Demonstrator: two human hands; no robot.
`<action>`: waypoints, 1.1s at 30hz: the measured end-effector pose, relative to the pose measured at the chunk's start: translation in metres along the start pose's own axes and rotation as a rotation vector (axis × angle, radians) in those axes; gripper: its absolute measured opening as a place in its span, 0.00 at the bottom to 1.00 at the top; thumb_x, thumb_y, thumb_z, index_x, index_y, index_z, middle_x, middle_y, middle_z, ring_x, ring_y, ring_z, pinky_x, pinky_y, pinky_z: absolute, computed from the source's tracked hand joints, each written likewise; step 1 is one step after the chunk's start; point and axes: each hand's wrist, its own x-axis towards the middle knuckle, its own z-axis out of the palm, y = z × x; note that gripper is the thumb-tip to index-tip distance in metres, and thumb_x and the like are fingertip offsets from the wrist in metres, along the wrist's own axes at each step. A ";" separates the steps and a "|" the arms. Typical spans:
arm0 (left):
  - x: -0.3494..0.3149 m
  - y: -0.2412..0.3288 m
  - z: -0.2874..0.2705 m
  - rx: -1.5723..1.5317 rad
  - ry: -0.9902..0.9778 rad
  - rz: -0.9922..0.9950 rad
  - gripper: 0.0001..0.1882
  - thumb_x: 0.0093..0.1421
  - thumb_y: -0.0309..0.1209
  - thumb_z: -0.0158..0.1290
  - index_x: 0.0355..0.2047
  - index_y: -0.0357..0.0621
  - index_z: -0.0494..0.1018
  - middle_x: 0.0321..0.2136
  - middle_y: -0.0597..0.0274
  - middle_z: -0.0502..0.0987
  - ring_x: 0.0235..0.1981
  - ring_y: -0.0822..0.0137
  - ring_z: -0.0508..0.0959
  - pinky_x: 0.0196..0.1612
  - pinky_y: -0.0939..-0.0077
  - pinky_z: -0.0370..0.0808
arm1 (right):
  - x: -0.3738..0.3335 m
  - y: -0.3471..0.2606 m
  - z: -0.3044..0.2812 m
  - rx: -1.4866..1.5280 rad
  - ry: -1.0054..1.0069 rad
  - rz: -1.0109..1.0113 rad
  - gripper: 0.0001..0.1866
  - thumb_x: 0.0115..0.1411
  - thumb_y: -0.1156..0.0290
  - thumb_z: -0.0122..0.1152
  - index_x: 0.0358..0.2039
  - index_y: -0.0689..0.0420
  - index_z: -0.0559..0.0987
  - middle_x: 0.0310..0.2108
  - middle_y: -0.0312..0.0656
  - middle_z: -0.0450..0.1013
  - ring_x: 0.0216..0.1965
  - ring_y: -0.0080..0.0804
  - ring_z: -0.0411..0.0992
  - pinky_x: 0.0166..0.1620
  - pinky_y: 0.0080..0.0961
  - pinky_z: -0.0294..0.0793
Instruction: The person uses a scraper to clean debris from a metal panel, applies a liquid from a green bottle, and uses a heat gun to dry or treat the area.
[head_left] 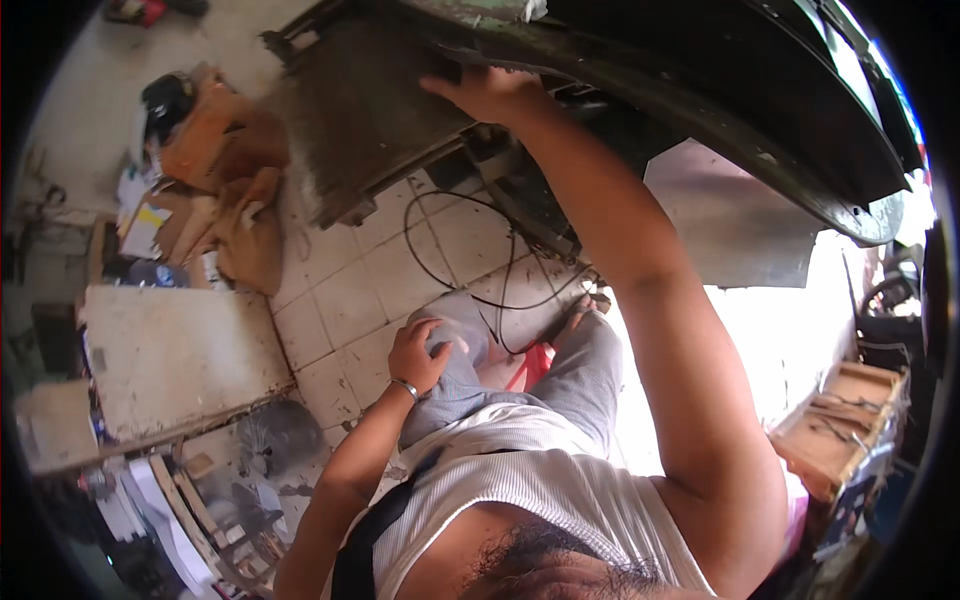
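My right hand (492,92) reaches up and forward to the lower edge of a large, dark green curved metal part (640,90). Its thumb sticks out to the left; the other fingers are partly hidden at that edge, and I see nothing held. Below and to the left of this hand lies a broad, dark, flat panel (370,115) with a worn surface. My left hand (418,357), with a metal bracelet at the wrist, rests on my grey-trousered left leg (450,385), its fingers spread and holding nothing.
A black cable (408,225) loops over the tiled floor (345,300) by my feet. On the left are a cardboard box (225,135) and a pale worn tabletop (185,345). A metal sheet (735,225) and a wooden tray (845,425) stand on the right.
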 end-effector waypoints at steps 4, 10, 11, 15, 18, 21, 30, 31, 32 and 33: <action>-0.030 0.002 -0.039 0.117 0.202 -0.038 0.21 0.53 0.38 0.62 0.47 0.51 0.74 0.49 0.61 0.76 0.47 0.53 0.75 0.51 0.63 0.74 | -0.021 -0.003 -0.032 -0.082 -0.313 0.060 0.49 0.58 0.26 0.42 0.69 0.48 0.58 0.68 0.46 0.58 0.67 0.46 0.58 0.67 0.44 0.59; -0.027 -0.030 -0.030 -0.216 -0.028 -0.203 0.23 0.55 0.39 0.62 0.49 0.47 0.72 0.52 0.57 0.73 0.48 0.56 0.76 0.50 0.65 0.75 | -0.017 -0.003 -0.002 -0.142 0.012 -0.030 0.48 0.57 0.25 0.42 0.69 0.45 0.59 0.69 0.44 0.56 0.68 0.45 0.56 0.67 0.40 0.58; -0.015 -0.041 -0.018 -0.239 -0.072 -0.159 0.25 0.55 0.40 0.63 0.51 0.46 0.72 0.53 0.56 0.72 0.50 0.56 0.75 0.51 0.66 0.74 | -0.011 -0.008 -0.004 -0.073 -0.086 0.056 0.49 0.57 0.25 0.43 0.69 0.46 0.58 0.69 0.46 0.56 0.69 0.46 0.55 0.68 0.39 0.57; 0.046 -0.085 0.047 -0.328 -0.259 0.007 0.31 0.55 0.44 0.63 0.55 0.43 0.70 0.55 0.50 0.72 0.57 0.54 0.71 0.59 0.65 0.69 | 0.030 -0.023 -0.007 0.161 -0.217 0.205 0.54 0.55 0.25 0.47 0.70 0.55 0.55 0.70 0.52 0.53 0.71 0.48 0.50 0.70 0.37 0.50; 0.102 -0.092 0.052 -0.303 -0.423 0.052 0.34 0.55 0.44 0.63 0.57 0.41 0.69 0.56 0.46 0.72 0.58 0.51 0.71 0.61 0.64 0.68 | 0.079 -0.014 0.040 0.311 -0.105 0.173 0.60 0.53 0.23 0.47 0.69 0.64 0.52 0.70 0.58 0.49 0.72 0.49 0.47 0.71 0.37 0.47; 0.143 -0.124 0.076 -0.408 -0.362 0.103 0.36 0.55 0.45 0.63 0.58 0.38 0.68 0.57 0.44 0.70 0.58 0.50 0.71 0.62 0.64 0.67 | 0.139 -0.021 0.076 0.176 0.055 0.111 0.62 0.52 0.22 0.46 0.68 0.68 0.54 0.69 0.61 0.50 0.72 0.50 0.47 0.70 0.36 0.46; 0.170 -0.152 0.071 -0.499 -0.336 0.006 0.39 0.56 0.49 0.60 0.63 0.44 0.62 0.58 0.44 0.68 0.58 0.48 0.71 0.60 0.58 0.69 | 0.254 -0.018 0.095 -0.039 -0.092 0.283 0.65 0.47 0.18 0.44 0.66 0.67 0.60 0.66 0.60 0.57 0.69 0.51 0.54 0.69 0.40 0.51; 0.171 -0.153 0.067 -0.496 -0.316 0.003 0.39 0.56 0.49 0.60 0.63 0.45 0.62 0.58 0.44 0.68 0.57 0.48 0.71 0.59 0.58 0.69 | 0.264 -0.017 0.097 -0.037 -0.091 0.263 0.65 0.47 0.17 0.44 0.66 0.67 0.61 0.66 0.60 0.58 0.69 0.50 0.55 0.69 0.41 0.52; 0.172 -0.154 0.065 -0.493 -0.298 0.003 0.39 0.56 0.49 0.60 0.63 0.45 0.62 0.58 0.45 0.68 0.57 0.48 0.71 0.59 0.58 0.70 | 0.271 -0.014 0.098 -0.008 -0.092 0.257 0.65 0.47 0.17 0.44 0.65 0.67 0.61 0.66 0.60 0.58 0.69 0.50 0.55 0.69 0.41 0.52; 0.173 -0.155 0.061 -0.491 -0.277 -0.002 0.39 0.55 0.49 0.60 0.63 0.45 0.62 0.58 0.46 0.68 0.57 0.48 0.71 0.59 0.58 0.70 | 0.279 -0.016 0.098 0.023 -0.096 0.248 0.65 0.47 0.17 0.44 0.65 0.67 0.61 0.66 0.60 0.58 0.69 0.50 0.55 0.69 0.40 0.53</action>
